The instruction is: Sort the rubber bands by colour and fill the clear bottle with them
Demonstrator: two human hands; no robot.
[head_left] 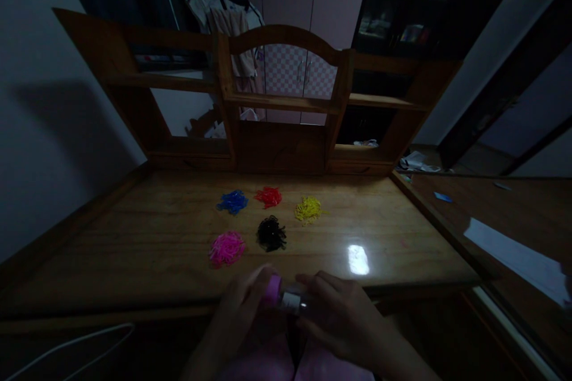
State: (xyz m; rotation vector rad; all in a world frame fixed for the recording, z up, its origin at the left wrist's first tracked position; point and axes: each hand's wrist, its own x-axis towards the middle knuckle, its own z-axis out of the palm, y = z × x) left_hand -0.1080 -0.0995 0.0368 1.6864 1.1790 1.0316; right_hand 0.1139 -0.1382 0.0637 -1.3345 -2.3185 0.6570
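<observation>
Just in front of the table's near edge, both hands are on a small clear jar (292, 302) lying sideways. My left hand (242, 303) is closed around its pink-purple lid (273, 289). Wrapped round the clear body is my right hand (342, 312), which hides much of it. The jar's contents are too dark to make out. Beyond the hands lie loose piles that look like small rubber bands: a pink pile (227, 248), a black pile (271, 233), a blue pile (233, 202), a red pile (269, 196) and a yellow pile (308, 209).
The wooden table (156, 232) has a shelf unit (286, 104) along its far side. A bright reflection shows on the tabletop at right. A white cable (89, 342) hangs at lower left. White paper (513, 256) lies on the surface to the right.
</observation>
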